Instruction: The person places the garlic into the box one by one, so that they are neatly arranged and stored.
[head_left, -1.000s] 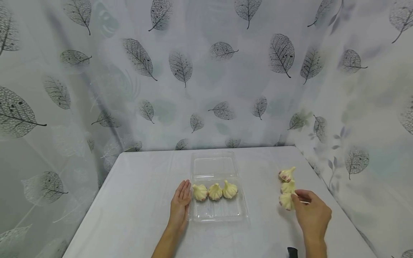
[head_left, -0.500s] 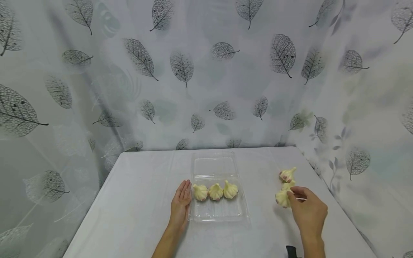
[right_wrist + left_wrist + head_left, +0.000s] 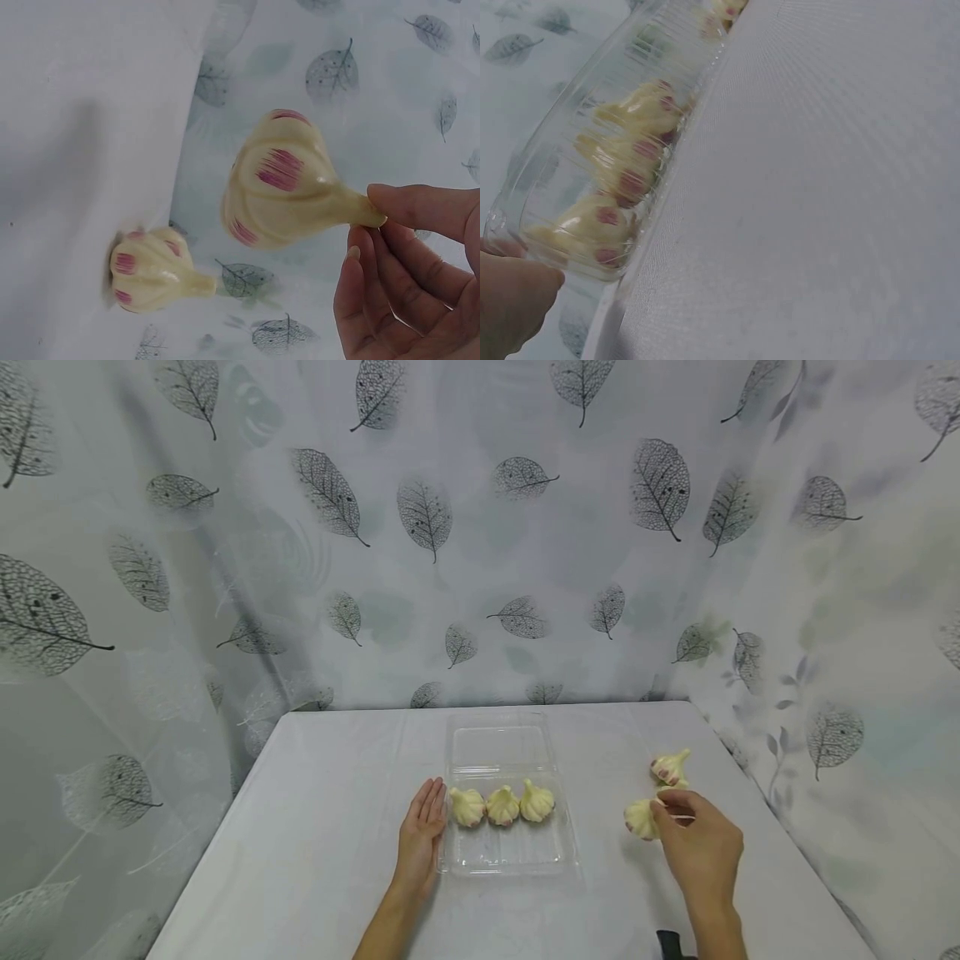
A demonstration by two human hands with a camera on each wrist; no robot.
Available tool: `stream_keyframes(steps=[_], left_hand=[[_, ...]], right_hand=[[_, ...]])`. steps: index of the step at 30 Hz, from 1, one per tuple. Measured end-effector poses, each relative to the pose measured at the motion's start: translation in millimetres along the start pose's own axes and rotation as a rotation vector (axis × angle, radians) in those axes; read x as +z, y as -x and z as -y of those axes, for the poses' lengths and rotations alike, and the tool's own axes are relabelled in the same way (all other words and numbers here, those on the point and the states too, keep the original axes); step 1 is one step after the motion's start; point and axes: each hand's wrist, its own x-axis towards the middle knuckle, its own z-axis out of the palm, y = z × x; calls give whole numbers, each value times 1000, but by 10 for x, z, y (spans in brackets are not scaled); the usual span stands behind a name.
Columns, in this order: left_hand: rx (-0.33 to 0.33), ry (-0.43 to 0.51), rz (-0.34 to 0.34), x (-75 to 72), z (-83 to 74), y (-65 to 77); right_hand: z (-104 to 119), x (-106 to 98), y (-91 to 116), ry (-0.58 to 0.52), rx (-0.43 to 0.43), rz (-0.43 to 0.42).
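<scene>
My right hand (image 3: 703,843) pinches a garlic bulb (image 3: 281,184) by its stem between thumb and fingers, pale yellow with purple streaks. In the head view this bulb hangs above the table's right side. My left hand (image 3: 422,835) rests with straight fingers along the left wall of a clear plastic clamshell box (image 3: 510,860), whose lid lies open toward the back. Three garlic bulbs (image 3: 502,807) sit in a row inside it. The left wrist view shows the same bulbs (image 3: 592,229) through the wall, with part of the left hand (image 3: 514,300) at the corner.
On the table's right side lies another garlic bulb (image 3: 670,767), with one more (image 3: 672,786) partly hidden behind the right hand. The white table (image 3: 322,793) ends at a leaf-printed curtain (image 3: 480,552). A black strap piece (image 3: 670,945) shows near the right wrist.
The right hand has lifted the nearest garlic bulb from its row and carried it left, away from the other two. The left hand and the box keep their places.
</scene>
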Motion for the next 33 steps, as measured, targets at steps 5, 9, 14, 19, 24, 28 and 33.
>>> stream_keyframes(steps=[5,9,14,19,24,28,33], left_hand=[[-1,4,-3,2,-4,-1],[-1,4,-5,11,-15,0],[-5,8,-11,16,-25,2],[-8,13,-12,19,-33,9],[-10,11,-13,17,-33,7],[-7,2,-6,15,-29,3],[-3,5,-2,13,-29,5]], right_hand=[[60,16,-12,1,-23,-2],[117,35,-25,-10,-37,7],[192,55,-32,-20,-45,21],[257,76,-31,-35,-57,42],[309,107,-27,-54,-104,47],[351,128,-32,-58,-126,58],[409,147,-37,-65,-129,97]])
